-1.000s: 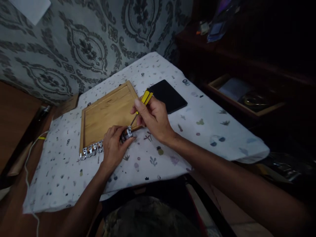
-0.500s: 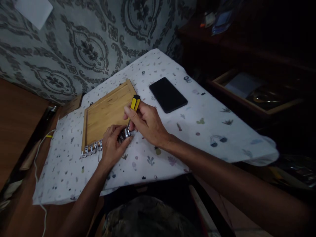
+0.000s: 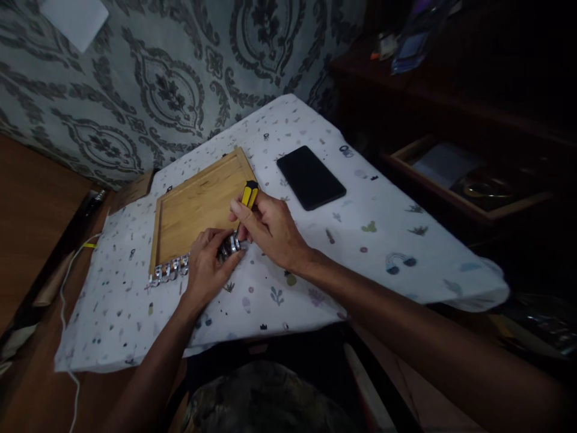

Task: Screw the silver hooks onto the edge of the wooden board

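Screwdriver point(image 3: 249, 195) in right hand point(image 3: 276, 230), clutter point(image 3: 445, 165) in drawer point(image 3: 518, 205)

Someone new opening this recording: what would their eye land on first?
Probably the yellow-and-black screwdriver, held in the right hand at the near edge of the wooden board. Next, the shiny metal clips along that edge, with the left hand among them. Then the black tablet, lying apart, right of the board, on the white patterned cloth.
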`<state>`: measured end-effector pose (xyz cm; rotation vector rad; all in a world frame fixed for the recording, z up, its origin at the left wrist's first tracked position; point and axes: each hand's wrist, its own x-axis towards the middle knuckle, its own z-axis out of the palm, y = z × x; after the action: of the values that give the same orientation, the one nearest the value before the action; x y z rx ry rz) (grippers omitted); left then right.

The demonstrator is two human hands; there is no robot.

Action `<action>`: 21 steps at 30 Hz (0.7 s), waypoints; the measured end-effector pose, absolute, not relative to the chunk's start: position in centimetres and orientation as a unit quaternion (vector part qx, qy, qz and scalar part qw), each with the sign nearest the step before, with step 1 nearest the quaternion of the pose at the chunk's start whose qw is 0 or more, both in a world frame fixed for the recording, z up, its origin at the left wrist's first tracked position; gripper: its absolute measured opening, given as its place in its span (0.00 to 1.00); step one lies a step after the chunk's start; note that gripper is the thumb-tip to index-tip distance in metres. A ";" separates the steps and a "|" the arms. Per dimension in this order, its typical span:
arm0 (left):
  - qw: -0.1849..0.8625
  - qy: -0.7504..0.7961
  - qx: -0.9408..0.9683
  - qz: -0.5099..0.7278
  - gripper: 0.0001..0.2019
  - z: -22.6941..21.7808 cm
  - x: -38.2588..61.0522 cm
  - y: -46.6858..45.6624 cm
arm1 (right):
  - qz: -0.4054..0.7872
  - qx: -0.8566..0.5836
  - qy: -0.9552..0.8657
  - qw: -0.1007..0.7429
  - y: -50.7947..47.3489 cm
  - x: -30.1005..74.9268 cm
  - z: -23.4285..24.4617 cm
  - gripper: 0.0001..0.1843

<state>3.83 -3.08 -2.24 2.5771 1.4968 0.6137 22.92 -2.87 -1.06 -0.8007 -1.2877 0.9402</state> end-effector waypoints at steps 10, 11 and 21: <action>0.046 0.486 0.850 0.200 0.19 -2.5 3.7 -3.0 | 0.411 -0.351 -0.571 0.618 -2.5 22.5 -1.7 0.23; 0.047 0.487 0.849 0.200 0.19 -2.4 3.7 -3.0 | 0.411 -0.347 -0.571 0.621 -2.5 22.4 -1.8 0.24; 0.066 0.490 0.847 0.194 0.18 -2.2 3.9 -3.1 | 0.397 -0.355 -0.587 0.610 -2.3 22.6 -1.8 0.23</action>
<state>3.85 -3.10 -2.15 2.5559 1.4775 0.5843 22.56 -2.32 -1.80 -0.8199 -1.3545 0.9154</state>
